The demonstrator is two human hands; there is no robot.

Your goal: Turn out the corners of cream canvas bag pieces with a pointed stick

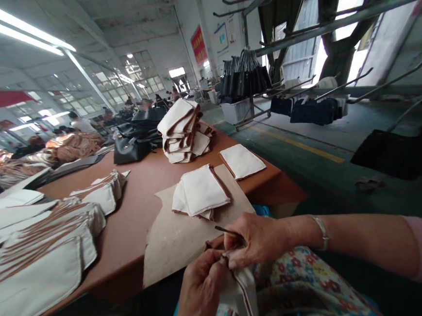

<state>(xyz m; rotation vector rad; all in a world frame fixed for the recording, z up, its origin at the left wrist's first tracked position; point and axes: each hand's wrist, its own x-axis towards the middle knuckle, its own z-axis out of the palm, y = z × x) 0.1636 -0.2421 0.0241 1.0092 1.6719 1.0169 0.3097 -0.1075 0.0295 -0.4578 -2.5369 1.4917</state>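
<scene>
Low in front of my body, over the lap, my left hand pinches the edge of a cream fabric piece with brown trim. My right hand meets it from the right, fingertips closed at the same edge. A thin dark tool juts out of the right hand's grip; its working end is hidden. Just beyond the hands, a few cream pieces with brown edges lie on a tan board. One more cream piece rests flat to the right of them.
On the brown tabletop stand a tall pile of cream pieces and black bags. Rows of overlapping cream pieces fill the left side. A metal rack with hanging dark bags stands at right. People sit farther back.
</scene>
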